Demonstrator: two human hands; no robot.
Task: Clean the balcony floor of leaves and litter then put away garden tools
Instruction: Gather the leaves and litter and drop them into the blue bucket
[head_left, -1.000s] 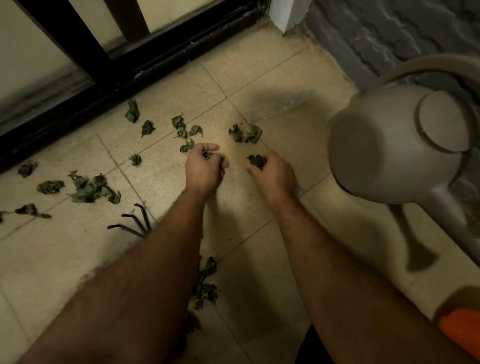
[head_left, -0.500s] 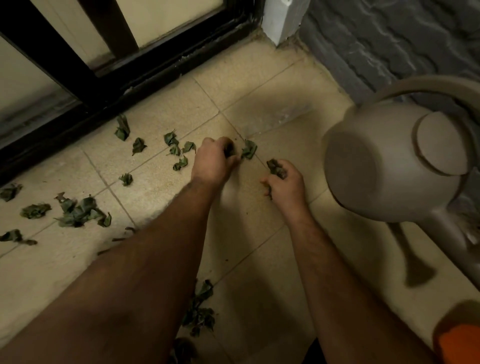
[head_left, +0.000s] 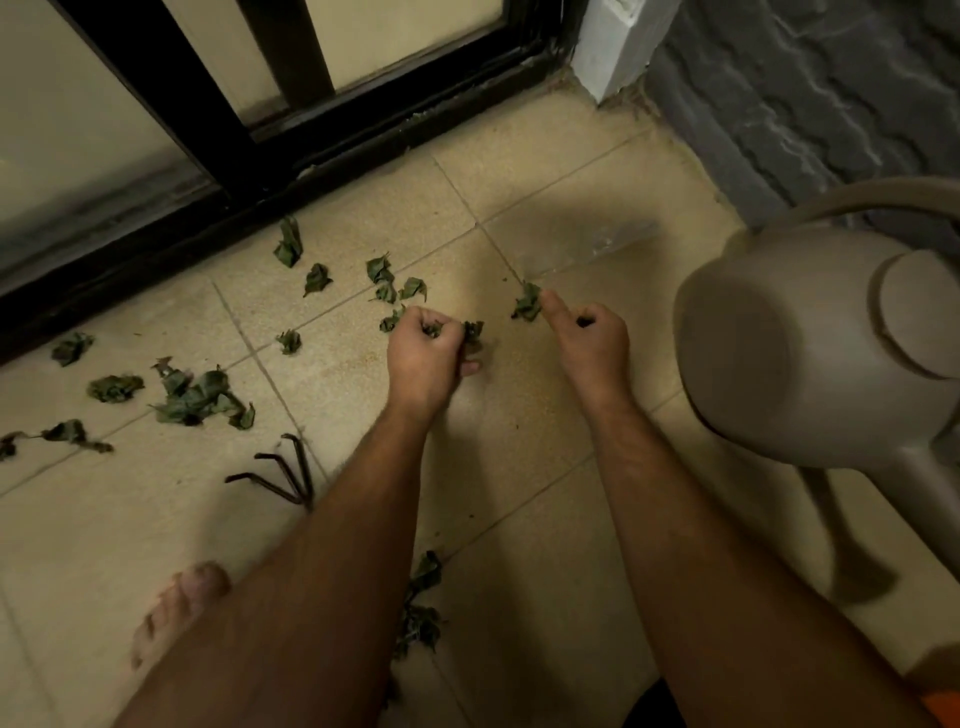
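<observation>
Left hand: the left hand (head_left: 423, 353) is low over the floor (head_left: 519, 182), fingers curled tight round some leaves; bits of green poke out of the fist.
Right hand: the right hand (head_left: 589, 338) is curled too, with a dark bit showing inside it. Its first finger and thumb reach out to a leaf (head_left: 527, 304) on the floor, touching it at the tip.
Leaves: more leaves (head_left: 387, 283) lie just far and left of the left hand. A bigger heap (head_left: 200, 397) is well to the left, and loose ones sit near the door (head_left: 260, 156). Another clump (head_left: 421, 608) lies near, between the arms.
Rake: a small dark rake (head_left: 283, 473) lies on the floor, left of the left arm, its bent prongs pointing left.
Can: a pale watering can (head_left: 789, 343) is on the right, close to the right hand.
Foot: a bare foot (head_left: 176, 608) is on the floor at near left.
Wall: a grey wall (head_left: 810, 88) is at far right.
</observation>
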